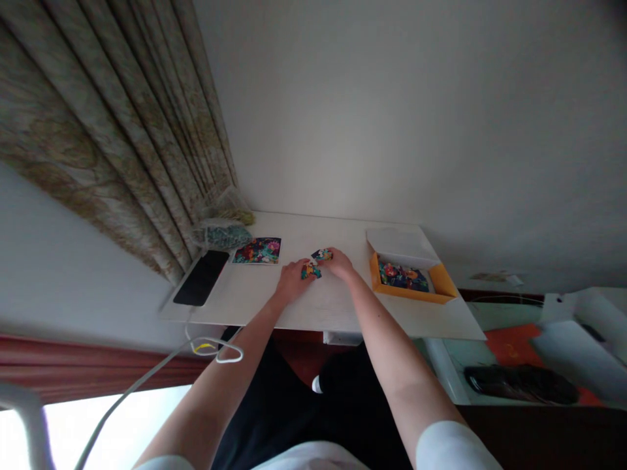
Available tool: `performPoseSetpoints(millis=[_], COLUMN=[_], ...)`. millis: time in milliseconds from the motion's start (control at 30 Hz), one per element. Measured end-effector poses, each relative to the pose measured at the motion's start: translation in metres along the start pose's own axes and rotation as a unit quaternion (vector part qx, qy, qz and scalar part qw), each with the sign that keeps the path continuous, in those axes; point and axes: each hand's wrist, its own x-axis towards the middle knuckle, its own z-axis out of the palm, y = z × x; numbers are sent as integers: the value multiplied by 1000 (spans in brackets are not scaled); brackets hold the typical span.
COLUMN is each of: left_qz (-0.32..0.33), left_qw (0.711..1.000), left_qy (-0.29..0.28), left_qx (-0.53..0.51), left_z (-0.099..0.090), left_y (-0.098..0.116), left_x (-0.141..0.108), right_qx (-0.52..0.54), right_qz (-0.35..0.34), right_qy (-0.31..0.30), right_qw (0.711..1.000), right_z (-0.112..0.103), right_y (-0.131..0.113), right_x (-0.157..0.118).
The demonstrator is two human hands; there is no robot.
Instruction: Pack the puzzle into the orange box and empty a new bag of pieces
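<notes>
Navy floral jigsaw pieces point(310, 270) touching left hand point(292, 281) and right hand point(337, 263)

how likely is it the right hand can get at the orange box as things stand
Likely yes: the right hand sits near the orange box, with only bare white desktop between them, though it rests on puzzle pieces.

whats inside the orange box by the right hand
The orange-edged box holds a colourful floral picture lying flat. Whatever may lie beneath that picture is covered and cannot be seen.
</notes>
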Motion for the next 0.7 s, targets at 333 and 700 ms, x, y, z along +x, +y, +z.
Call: performPoseSetpoints(millis=[333,700], left_qz=[25,-99], left_qw=[998,984], left_qy=[-19,-113], left_qx=[59,92], left_z=[3,-12], left_y=[-2,23], left_x=[8,34], right_qx=[-17,83], right_qz=[92,31], right_qy=[9,93], right_qw=[996,992], right_z=[3,18], right_y=[-19,-3], right_x=[2,-33])
